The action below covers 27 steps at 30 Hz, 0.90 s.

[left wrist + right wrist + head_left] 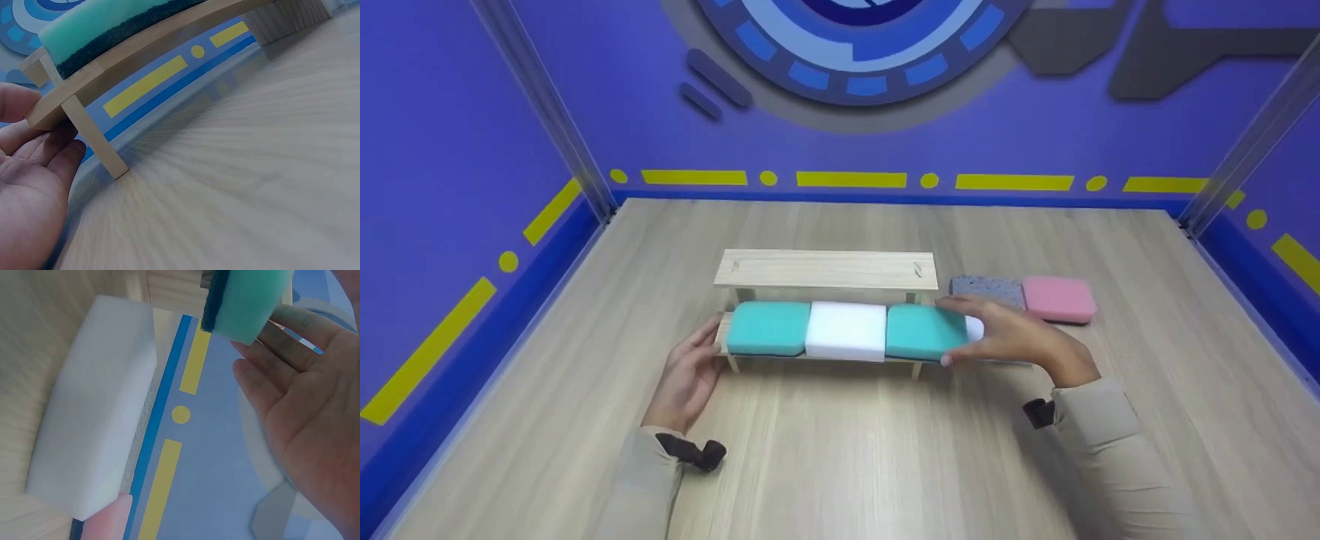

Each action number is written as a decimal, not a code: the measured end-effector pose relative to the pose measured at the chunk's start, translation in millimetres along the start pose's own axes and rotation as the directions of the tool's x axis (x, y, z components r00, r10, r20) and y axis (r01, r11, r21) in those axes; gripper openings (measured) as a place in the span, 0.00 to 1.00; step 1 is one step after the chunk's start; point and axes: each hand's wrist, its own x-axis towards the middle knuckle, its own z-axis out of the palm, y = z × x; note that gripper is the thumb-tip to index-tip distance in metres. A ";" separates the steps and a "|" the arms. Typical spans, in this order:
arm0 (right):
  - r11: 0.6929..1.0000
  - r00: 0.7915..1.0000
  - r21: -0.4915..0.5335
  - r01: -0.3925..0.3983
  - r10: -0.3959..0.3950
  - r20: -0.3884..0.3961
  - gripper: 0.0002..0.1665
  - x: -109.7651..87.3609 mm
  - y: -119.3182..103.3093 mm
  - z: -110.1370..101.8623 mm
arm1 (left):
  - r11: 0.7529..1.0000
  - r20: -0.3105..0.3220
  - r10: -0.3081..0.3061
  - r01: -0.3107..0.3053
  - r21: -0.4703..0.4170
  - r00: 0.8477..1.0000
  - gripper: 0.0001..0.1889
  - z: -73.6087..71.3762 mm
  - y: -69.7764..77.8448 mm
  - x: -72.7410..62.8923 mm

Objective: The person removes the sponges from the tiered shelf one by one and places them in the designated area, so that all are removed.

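My left hand (690,375) grips the left end of a low wooden stand (84,90), thumb over the board and fingers below. Along the front board lie a left green sponge (769,328), a white sponge (846,330) and a right green sponge (924,331), side by side. My right hand (1012,337) holds the right green sponge between thumb at the front edge and fingers at the back. In the right wrist view this sponge's dark scouring layer shows, and the thumb is out of sight. A second white sponge (93,405) stands on the table beneath the right hand, mostly hidden in the head view.
Behind the sponges runs a bare wooden board (825,268) on legs. Right of it lie a speckled grey sponge (986,289) and a pink sponge (1059,297) with a dark underside. Blue panels (840,157) wall the wooden table (840,457) at the back and sides.
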 end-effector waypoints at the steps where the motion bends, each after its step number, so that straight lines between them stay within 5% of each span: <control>1: 1.000 1.000 -0.001 -0.004 0.004 0.001 0.53 0.1 -0.3 0.7 | 1.000 0.002 0.003 -0.003 0.002 1.000 0.33 -0.2 -0.1 0.0; 27: 1.000 1.000 0.005 -0.004 0.004 -0.007 0.50 1.2 -1.9 4.9 | 1.000 -0.007 -0.003 0.003 -0.009 1.000 0.33 -0.6 0.1 0.1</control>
